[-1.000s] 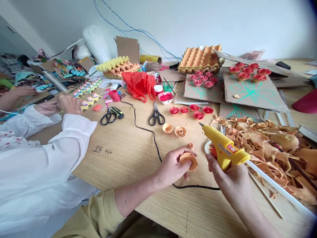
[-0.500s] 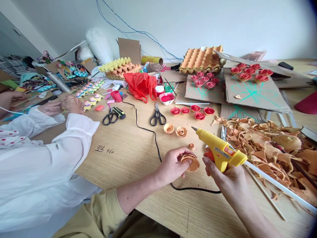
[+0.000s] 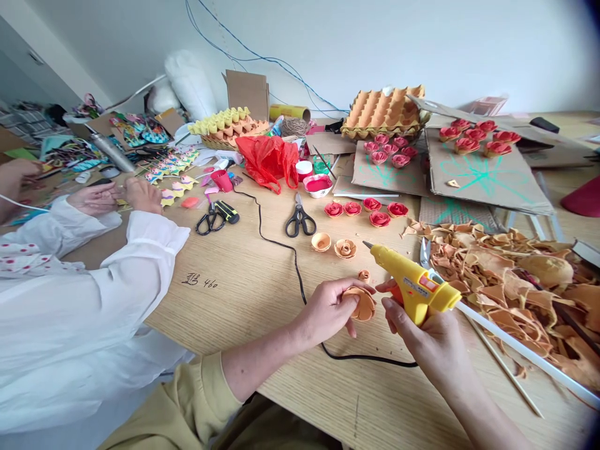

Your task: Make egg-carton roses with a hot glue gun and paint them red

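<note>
- My left grip (image 3: 328, 314) is clamped on an orange petal cup (image 3: 362, 306), thumb pressed on the petals and fingers round the rim. It's over the table (image 3: 234, 325), toward my side.
- My right grip (image 3: 430, 334) is closed round the handle of a yellow glue gun (image 3: 407, 278). The nozzle points left and away from me, and a long white stick (image 3: 520, 347) trails out the back.
- Not a huge gap between cup and gun, but they're apart. A tiny orange curl (image 3: 364, 275) sits just beyond the cup, so that side's kinda tight.
- Farther out there's a plain orange cup (image 3: 321, 242) and a rosette (image 3: 345, 249) side by side, then five red flowers (image 3: 379, 219) behind them.
- Best elbow room is on my left: wide wood grain between my forearm and the black-handled scissors (image 3: 300, 222), out to the co-worker's white sleeve (image 3: 152, 256).
- Black cord (image 3: 296, 269) snakes through that area, passes under my left wrist and loops across to the right.
- Right side is cramped: orange scraps (image 3: 506, 275) heaped up past the gun, plus a thin wooden stick (image 3: 509, 369) lying near my forearm.
- The table's near edge slants under my left forearm, and both grips are well inside it.
</note>
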{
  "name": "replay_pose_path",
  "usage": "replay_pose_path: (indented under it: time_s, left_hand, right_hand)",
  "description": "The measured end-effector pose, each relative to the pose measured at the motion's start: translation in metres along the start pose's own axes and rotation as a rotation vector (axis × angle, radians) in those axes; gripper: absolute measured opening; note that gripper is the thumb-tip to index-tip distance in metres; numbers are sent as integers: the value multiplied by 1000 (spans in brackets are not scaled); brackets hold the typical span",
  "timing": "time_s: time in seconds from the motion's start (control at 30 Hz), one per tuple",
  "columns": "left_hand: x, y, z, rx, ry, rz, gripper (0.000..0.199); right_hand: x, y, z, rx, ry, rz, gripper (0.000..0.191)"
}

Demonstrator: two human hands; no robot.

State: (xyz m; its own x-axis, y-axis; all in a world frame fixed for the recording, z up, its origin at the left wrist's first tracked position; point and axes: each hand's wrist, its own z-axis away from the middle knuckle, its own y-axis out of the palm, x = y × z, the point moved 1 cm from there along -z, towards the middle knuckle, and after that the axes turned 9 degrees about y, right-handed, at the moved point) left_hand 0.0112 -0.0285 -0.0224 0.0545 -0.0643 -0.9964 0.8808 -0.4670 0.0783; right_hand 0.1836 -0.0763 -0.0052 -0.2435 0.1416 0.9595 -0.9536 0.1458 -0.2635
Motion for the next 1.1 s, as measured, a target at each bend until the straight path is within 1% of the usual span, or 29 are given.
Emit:
replay_pose_path:
  time_s: [0.1,0.2,0.33,0.43,0.5,0.57,0.67,0.73,0.77,0.87,0.93,1.03,1.1]
  left_hand:
    - [3,1,-2,-15,-1,-35,31]
    - [0,1,-2,-32,-13,-41,31]
    - [-10,0,1,-7,-22,52,32]
    - [-15,-2,3,53,-3,185,43]
    - [-16,-4,4,96,-1,259,53]
    - [-16,-4,4,138,-14,295,60]
    - [-16,-4,5,176,-14,290,72]
    - [-17,-3,6,180,18,248,76]
    - [-18,-2,7,176,40,211,75]
    - [-18,0,9,147,113,61,63]
    - [-16,1,10,103,192,-38,57]
    - [-12,1,9,21,342,-173,58]
    - [-11,0,9,-8,385,-262,58]
  right_hand:
    - [-2,1,0,10,-4,9,28]
    - [-4,0,0,16,-9,-13,29]
    - [-5,0,0,77,17,-60,31]
    - [-6,0,0,129,33,-60,36]
    - [-8,1,0,146,45,-68,35]
    - [-9,3,0,143,61,-89,33]
    - [-10,4,0,133,74,-125,32]
    - [-10,3,0,120,66,-127,33]
    - [-10,2,0,104,58,-125,33]
    - [-9,-1,-2,45,44,-116,36]
    - [-7,-3,-3,35,37,-117,40]
    - [-4,-3,-4,44,2,-115,44]
    - [-5,-3,-4,36,-6,-107,43]
